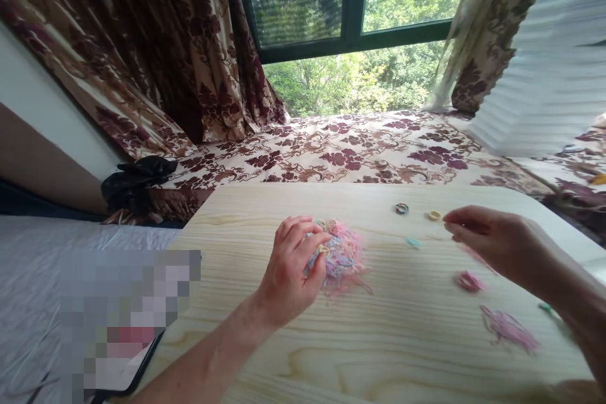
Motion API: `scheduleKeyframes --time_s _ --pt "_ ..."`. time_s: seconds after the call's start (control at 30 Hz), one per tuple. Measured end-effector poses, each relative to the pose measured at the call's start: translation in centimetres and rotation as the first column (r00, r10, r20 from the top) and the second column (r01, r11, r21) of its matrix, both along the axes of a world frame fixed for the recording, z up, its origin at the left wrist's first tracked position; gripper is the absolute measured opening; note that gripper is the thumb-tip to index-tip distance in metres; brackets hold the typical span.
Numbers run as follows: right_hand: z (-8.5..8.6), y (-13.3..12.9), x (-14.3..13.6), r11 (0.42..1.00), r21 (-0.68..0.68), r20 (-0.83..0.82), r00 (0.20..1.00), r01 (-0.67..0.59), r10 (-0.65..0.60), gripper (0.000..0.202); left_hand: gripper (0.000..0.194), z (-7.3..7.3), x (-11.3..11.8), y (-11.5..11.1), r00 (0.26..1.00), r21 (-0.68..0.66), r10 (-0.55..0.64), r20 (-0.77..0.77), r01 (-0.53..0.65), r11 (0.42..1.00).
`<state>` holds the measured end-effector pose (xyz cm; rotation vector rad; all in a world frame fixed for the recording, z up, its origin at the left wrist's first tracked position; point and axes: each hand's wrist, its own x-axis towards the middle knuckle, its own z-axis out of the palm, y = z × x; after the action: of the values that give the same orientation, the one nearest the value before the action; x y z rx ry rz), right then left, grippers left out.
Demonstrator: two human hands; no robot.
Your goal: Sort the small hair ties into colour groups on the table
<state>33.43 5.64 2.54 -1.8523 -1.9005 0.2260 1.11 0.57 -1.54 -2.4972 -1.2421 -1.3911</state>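
Note:
A mixed heap of small pastel elastic bands (343, 259), pink, blue, lilac and yellow, lies mid-table. My left hand (298, 259) rests at its left edge, fingers bent and apart over the bands. To the right, my right hand (483, 233) hovers with thumb and fingertips pinched; anything between them is too small to make out. Close to those fingertips is a pale yellow band bundle (434, 216). Around that hand lie a dark multicoloured bundle (401, 208), a small turquoise bundle (413, 243), a pink bundle (470, 281) and a larger mauve-pink bundle (509, 329).
The light wooden table (379, 353) stands before a flower-patterned window seat (350, 151). A partly blurred-out flat device (142, 353) is at the table's left edge. Green bands (546, 307) lie under my right forearm. A black bag-like thing (137, 183) sits at the left.

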Motion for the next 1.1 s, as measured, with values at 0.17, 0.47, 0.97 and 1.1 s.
scheduleKeyframes --time_s 0.17,0.47,0.97,1.1 --pt "-0.4 0.5 0.4 0.998 -0.038 0.148 0.988 0.057 -0.051 0.025 0.03 0.0 -0.1 -0.1 1.0 0.015 -0.008 -0.016 0.009 1.0" --pt "-1.7 1.2 0.3 0.996 -0.087 0.227 0.974 0.025 -0.005 0.023 0.025 0.0 -0.4 0.0 1.0 0.018 0.018 -0.007 -0.018 1.0" --pt "0.1 -1.6 -3.8 0.97 0.14 0.158 0.972 -0.197 0.174 0.027 0.025 0.5 -0.4 -0.2 0.999 -0.001 0.052 -0.013 -0.052 0.999" --pt "-0.5 -3.4 -7.4 0.891 0.171 0.042 0.907 -0.42 0.419 0.028 0.023 0.4 -0.4 -0.1 0.997 -0.036 0.059 -0.042 -0.061 0.998"
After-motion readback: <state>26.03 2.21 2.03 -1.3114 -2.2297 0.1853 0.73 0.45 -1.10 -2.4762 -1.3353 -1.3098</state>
